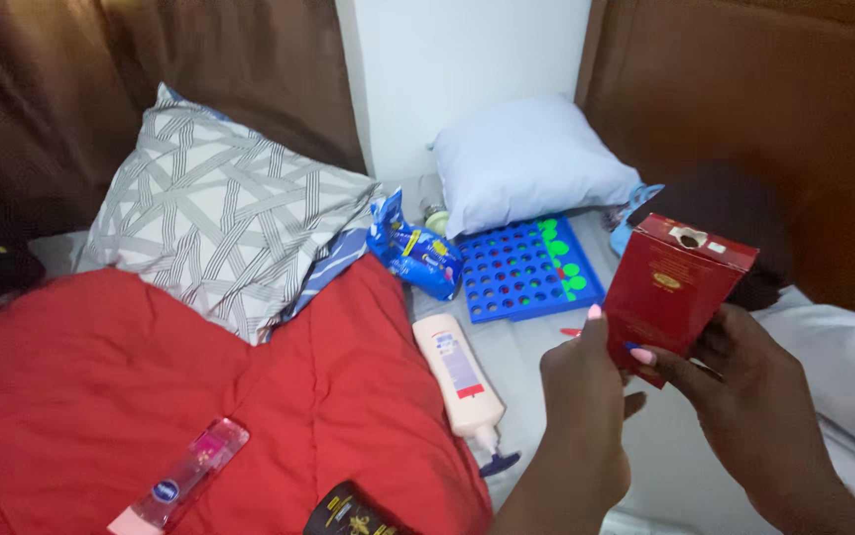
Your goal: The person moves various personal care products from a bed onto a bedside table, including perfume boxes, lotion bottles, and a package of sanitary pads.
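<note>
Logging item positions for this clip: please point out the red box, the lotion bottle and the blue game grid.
red box (680,287): head view, middle of its front face.
lotion bottle (459,372): head view, on its label.
blue game grid (516,272): head view, middle of the holed panel.

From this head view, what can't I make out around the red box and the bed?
- Red box: lower corner, covered by the left hand and right hand.
- Black packet: cut off by the bottom edge.
- Dark object behind the box: partly hidden, too dim to identify.
</note>
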